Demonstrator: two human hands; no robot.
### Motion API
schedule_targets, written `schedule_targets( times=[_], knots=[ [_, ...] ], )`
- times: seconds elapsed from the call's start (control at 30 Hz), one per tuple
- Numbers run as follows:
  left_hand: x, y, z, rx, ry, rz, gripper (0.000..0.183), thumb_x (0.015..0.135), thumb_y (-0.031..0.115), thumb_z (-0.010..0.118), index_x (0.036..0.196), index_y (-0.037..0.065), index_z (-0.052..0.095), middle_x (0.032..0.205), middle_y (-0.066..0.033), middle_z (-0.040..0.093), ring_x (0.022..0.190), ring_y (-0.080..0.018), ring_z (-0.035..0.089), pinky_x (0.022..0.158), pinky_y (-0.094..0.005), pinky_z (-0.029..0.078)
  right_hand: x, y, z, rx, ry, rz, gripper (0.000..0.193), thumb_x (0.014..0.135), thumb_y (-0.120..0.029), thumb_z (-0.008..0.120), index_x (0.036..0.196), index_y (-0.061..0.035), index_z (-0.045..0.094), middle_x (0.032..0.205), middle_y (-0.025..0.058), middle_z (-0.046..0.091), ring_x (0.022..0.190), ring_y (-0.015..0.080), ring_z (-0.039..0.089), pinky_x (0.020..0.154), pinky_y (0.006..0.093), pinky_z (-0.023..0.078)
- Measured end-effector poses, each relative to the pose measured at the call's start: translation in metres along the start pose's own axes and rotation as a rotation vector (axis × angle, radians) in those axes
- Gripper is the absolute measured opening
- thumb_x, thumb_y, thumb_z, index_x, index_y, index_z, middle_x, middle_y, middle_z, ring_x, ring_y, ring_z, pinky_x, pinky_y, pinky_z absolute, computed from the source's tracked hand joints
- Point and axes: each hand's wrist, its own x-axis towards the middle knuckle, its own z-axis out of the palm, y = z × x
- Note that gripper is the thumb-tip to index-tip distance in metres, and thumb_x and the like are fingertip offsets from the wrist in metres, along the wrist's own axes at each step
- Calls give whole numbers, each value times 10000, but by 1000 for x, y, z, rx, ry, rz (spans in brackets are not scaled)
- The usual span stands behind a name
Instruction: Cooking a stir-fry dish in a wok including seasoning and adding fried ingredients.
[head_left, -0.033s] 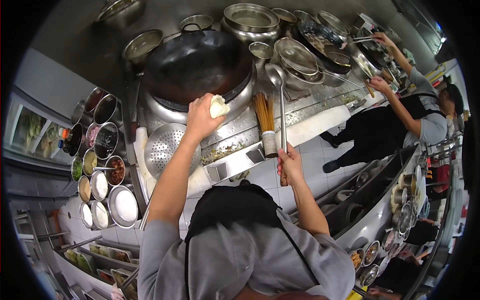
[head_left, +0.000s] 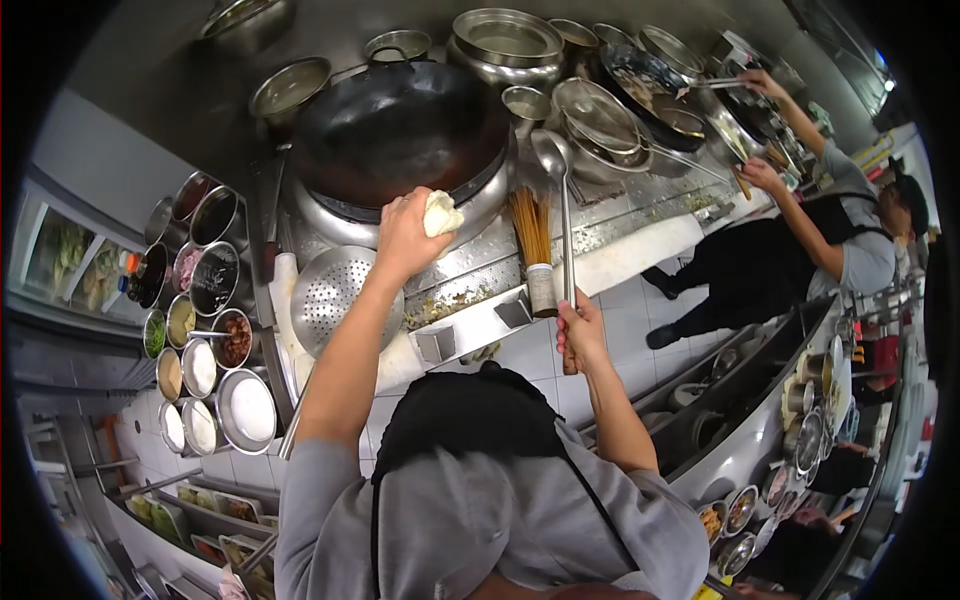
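Note:
My left hand (head_left: 405,238) is closed on a crumpled pale cloth (head_left: 441,214) at the near rim of a large black wok (head_left: 400,135). Whether its fingers also grip a handle of the wok under the cloth is hidden. The wok rests on a round steel burner ring (head_left: 340,228), its inside dark and shiny. My right hand (head_left: 583,330) is wrapped round the wooden-ended handle of a long steel ladle (head_left: 568,230), whose bowl points away from me. Left of the ladle lies a bamboo wok brush (head_left: 530,235). A round perforated skimmer (head_left: 335,300) lies beside my left forearm.
Steel pots (head_left: 507,40) and wire strainers (head_left: 597,112) stand behind and right of the wok. Containers of ingredients (head_left: 245,408) crowd the left side. At the right, a co-worker (head_left: 810,225) works over another wok (head_left: 650,95). A long counter (head_left: 750,420) runs behind me.

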Motion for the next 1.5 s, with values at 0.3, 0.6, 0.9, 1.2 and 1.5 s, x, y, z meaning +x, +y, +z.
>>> schedule_targets(
  times=[0.3,0.6,0.9,1.2,1.5],
  knots=[
    [-5,-6,-1,-16,31,67,470,575,238,762,981,97,573,929,-98,592,918,-304,540,848,-398,381,-4,-13,-21,-24,-143,51,354,900,-128,548,1239,-100,449,590,5,457,373,92,430,300,252,376],
    [-22,4,-11,-263,87,37,529,521,244,803,971,59,594,1425,-189,251,1252,-438,289,1042,-477,275,-20,-160,60,-203,-368,-529,397,866,-82,544,1240,-24,427,587,7,481,368,94,447,337,229,381],
    [-131,34,-58,-932,69,-326,497,659,132,775,1081,27,533,920,-61,612,859,-128,578,781,-275,461,29,-369,280,-448,-707,-718,96,801,-29,597,850,41,552,575,65,505,412,149,484,351,306,405],
    [-237,8,-92,-982,622,-768,528,521,115,673,1015,-4,529,799,-75,590,660,-178,594,591,-306,501,83,-429,469,-661,-612,-601,86,764,-15,605,701,42,586,621,123,588,507,201,587,429,332,499],
    [-259,16,-92,-1066,694,-859,447,586,88,675,1005,-8,551,822,-57,596,683,-157,587,636,-289,481,144,-434,501,-257,-835,-174,92,814,-30,535,730,-25,496,580,60,539,463,111,520,430,203,469]
  ],
)
